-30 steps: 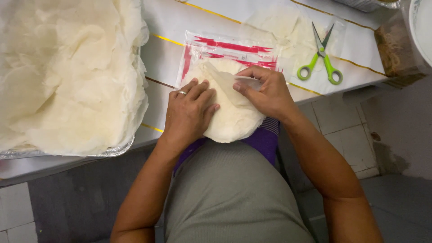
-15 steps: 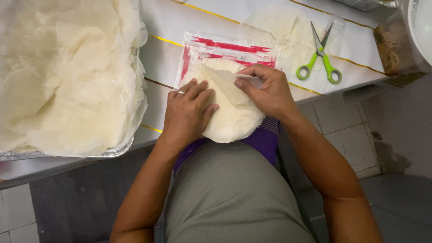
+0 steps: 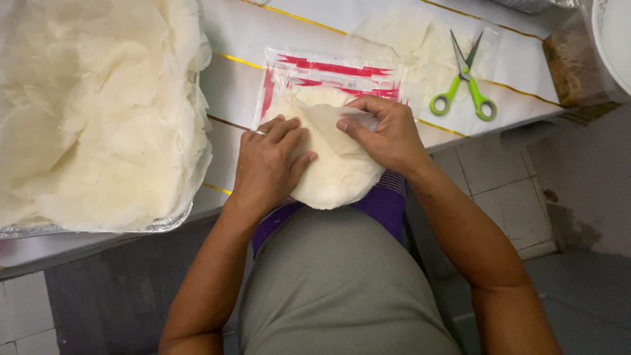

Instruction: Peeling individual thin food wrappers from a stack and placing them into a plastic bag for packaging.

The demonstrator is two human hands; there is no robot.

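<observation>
Two bare hands meet over a stack of pale round flatbreads (image 3: 332, 177) at the near edge of a white work table (image 3: 243, 33) as I watch through the head camera. The stack lies partly inside a clear plastic bag with red printing (image 3: 315, 72), its near half hanging past the table edge toward the person's grey shirt (image 3: 342, 283) and purple waistband (image 3: 381, 204). The left hand (image 3: 266, 164), a ring on one finger, lies palm-down on the left side of the stack, fingers (image 3: 289, 131) spread flat and only slightly bent, pressing on it and gripping nothing. The right hand (image 3: 388, 131) rests on the upper right of the stack, its fingers (image 3: 358, 125) curled and pinched on a fold of the thin plastic, or of the top sheet; from here I cannot tell which. To the left, a foil tray (image 3: 164, 223) sits heaped with a large pile of thin, pale, crinkled sheets (image 3: 92, 112) that spill over its rim. Just beyond the bag to the right, a smaller heap of the same sheets (image 3: 407, 39) lies on the table, with green-handled scissors (image 3: 465, 82) resting shut on its right edge. A white tub (image 3: 614, 39) and a brown block-like thing (image 3: 568, 62) stand at the far right corner.
</observation>
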